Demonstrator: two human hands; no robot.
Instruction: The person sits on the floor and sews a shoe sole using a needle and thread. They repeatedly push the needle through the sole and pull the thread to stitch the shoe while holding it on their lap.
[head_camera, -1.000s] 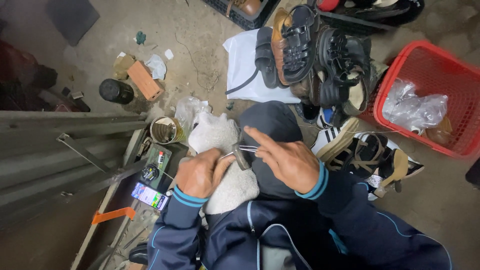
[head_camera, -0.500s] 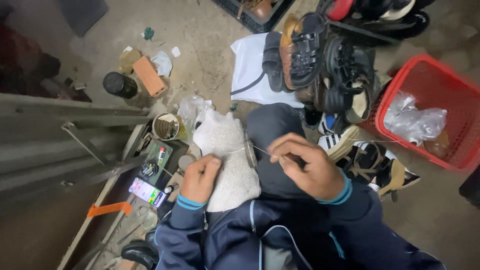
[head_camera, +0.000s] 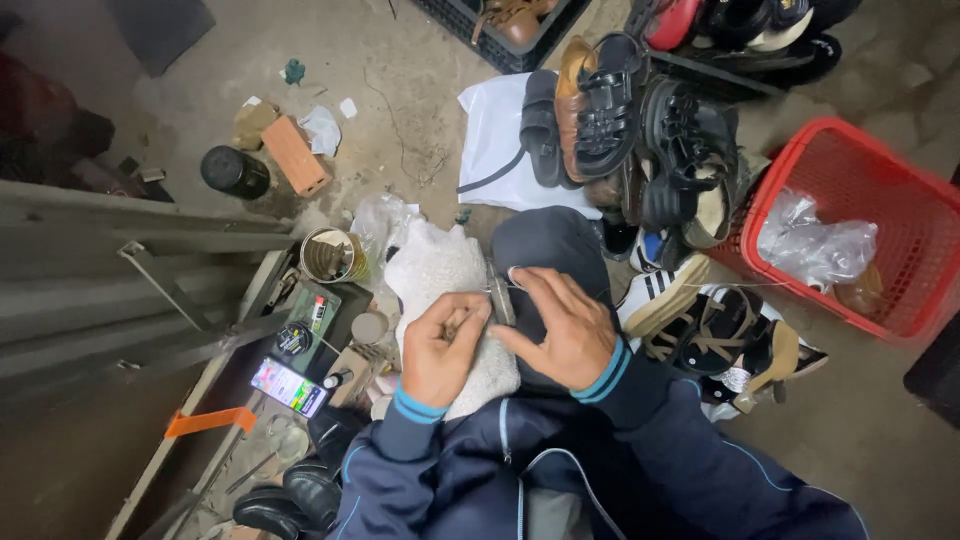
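The fleecy white shoe (head_camera: 445, 300) lies on the person's lap, its lower part hidden under both hands. The left hand (head_camera: 445, 345) is clenched on its woolly top. Just beside it, the right hand (head_camera: 560, 330) pinches a thin needle (head_camera: 500, 290), barely visible against the shoe.

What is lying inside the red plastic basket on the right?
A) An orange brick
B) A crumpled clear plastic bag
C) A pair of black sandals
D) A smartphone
B: the red basket holds a crumpled clear plastic bag; the sandals, brick and phone all lie outside it.
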